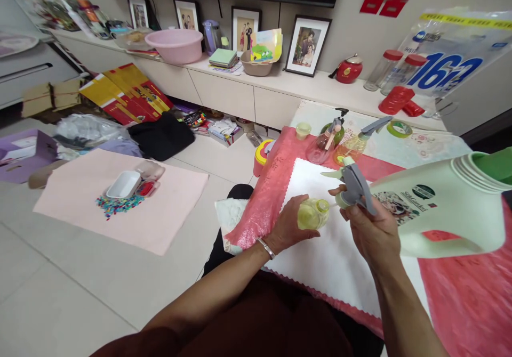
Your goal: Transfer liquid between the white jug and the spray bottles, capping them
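My left hand [291, 222] is wrapped round a small see-through yellow-green bottle [312, 214], its open neck tilted to the right. In my right hand [370, 232] is a grey and pale green spray trigger head [354, 186], held just right of the bottle's mouth. A thin tube seems to run between the two; how far it reaches in I cannot tell. Both hands are above a white mat [340, 272] on the table. Close to my right hand stands a large pale green jug [444, 208] with a printed label and a green piece at its mouth.
Behind the mat are a pink spray bottle [318, 149], an amber spray bottle [352, 146], a small yellowish cup [303, 129] and a roll of green tape [399, 128]. A pink sheet [160, 224] with coloured bits and a white dish [124, 185] lies on the floor at left.
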`<state>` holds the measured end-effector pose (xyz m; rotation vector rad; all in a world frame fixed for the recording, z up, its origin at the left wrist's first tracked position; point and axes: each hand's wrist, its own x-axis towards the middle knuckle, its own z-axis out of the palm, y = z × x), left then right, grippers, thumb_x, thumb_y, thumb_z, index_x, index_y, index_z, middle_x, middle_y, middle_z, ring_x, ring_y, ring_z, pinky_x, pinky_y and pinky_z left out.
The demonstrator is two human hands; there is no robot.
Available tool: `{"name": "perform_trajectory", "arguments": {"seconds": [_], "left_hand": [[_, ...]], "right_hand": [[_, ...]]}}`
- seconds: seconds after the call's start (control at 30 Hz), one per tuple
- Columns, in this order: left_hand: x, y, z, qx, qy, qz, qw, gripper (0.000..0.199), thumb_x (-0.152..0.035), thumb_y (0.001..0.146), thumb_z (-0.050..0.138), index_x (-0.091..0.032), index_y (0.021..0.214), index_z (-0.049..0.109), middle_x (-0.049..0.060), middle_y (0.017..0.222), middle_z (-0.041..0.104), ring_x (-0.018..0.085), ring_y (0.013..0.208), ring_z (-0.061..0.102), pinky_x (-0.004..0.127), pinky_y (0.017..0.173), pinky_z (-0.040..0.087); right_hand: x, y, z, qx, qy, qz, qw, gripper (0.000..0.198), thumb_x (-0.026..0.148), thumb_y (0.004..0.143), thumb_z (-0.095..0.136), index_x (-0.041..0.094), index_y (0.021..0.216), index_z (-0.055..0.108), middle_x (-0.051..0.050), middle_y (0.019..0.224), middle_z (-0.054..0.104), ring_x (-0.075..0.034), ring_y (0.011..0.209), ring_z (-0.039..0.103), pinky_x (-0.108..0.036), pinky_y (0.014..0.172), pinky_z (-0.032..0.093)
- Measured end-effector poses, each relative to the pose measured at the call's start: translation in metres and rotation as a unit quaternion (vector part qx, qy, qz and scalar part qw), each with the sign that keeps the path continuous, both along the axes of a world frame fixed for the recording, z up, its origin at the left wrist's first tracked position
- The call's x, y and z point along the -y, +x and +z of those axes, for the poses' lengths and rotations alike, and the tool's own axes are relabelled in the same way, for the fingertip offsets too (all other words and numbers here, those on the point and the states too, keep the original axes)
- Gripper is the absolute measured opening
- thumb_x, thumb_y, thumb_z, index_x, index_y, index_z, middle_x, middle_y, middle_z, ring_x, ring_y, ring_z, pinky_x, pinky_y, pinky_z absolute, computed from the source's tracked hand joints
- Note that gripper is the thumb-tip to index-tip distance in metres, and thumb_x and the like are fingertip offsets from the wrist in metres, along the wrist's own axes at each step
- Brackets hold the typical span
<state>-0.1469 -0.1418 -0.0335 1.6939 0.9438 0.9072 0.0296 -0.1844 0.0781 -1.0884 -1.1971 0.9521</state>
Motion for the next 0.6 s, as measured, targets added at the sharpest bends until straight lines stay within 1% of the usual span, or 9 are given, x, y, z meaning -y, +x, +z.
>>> {"name": "perform_trajectory", "arguments": {"seconds": [0.07,0.13,0.23,0.33,0.47,0.6], "left_hand": [[0.000,0.000,0.001,0.002,-0.001,0.000,1.000,0.111,-0.055,0.057,0.099,-0.026,0.148,0.043,0.014,0.149,0.054,0.039,0.139,0.053,0.060,0.118,0.045],[0.000,0.000,0.002,0.004,-0.002,0.001,1.000,0.110,-0.054,0.056,0.099,-0.025,0.147,0.044,0.014,0.148,0.054,0.039,0.138,0.054,0.060,0.118,0.045],[-0.001,0.001,0.002,0.006,0.000,0.002,1.000,0.110,-0.051,0.054,0.101,-0.024,0.146,0.046,0.015,0.146,0.056,0.039,0.136,0.055,0.059,0.116,0.046],[-0.001,0.002,0.002,0.003,0.002,0.001,1.000,0.111,-0.050,0.054,0.101,-0.023,0.146,0.046,0.015,0.144,0.057,0.039,0.134,0.056,0.058,0.115,0.046],[-0.001,0.002,0.004,-0.002,0.004,0.000,1.000,0.111,-0.052,0.054,0.101,-0.023,0.146,0.046,0.015,0.143,0.058,0.039,0.134,0.056,0.059,0.116,0.045],[-0.001,0.001,0.006,-0.001,0.004,0.000,1.000,0.110,-0.052,0.056,0.100,-0.023,0.147,0.046,0.015,0.145,0.057,0.039,0.135,0.055,0.058,0.117,0.046]], "right_hand": [[0.000,0.001,-0.017,0.016,-0.014,0.004,1.000,0.027,0.039,0.099,0.071,0.033,0.126,0.072,-0.004,0.129,0.065,-0.021,0.122,0.060,-0.030,0.096,0.049],[-0.001,0.001,-0.030,0.027,-0.021,0.011,0.999,0.028,0.040,0.100,0.070,0.035,0.127,0.071,-0.003,0.130,0.065,-0.021,0.124,0.059,-0.034,0.103,0.047],[-0.001,0.001,-0.039,0.040,-0.029,0.014,0.999,0.027,0.040,0.100,0.071,0.035,0.126,0.072,-0.002,0.129,0.065,-0.020,0.122,0.059,-0.033,0.104,0.046],[-0.001,0.000,-0.039,0.051,-0.034,0.014,0.998,0.028,0.041,0.100,0.070,0.036,0.128,0.071,-0.001,0.131,0.064,-0.019,0.126,0.057,-0.032,0.107,0.045],[-0.001,0.001,-0.040,0.058,-0.039,0.013,0.997,0.029,0.041,0.099,0.071,0.034,0.128,0.071,-0.002,0.134,0.063,-0.020,0.128,0.057,-0.033,0.109,0.046],[-0.003,0.002,-0.045,0.051,-0.039,0.010,0.998,0.032,0.042,0.098,0.072,0.030,0.128,0.071,-0.004,0.135,0.063,-0.023,0.128,0.057,-0.035,0.106,0.048]]}}
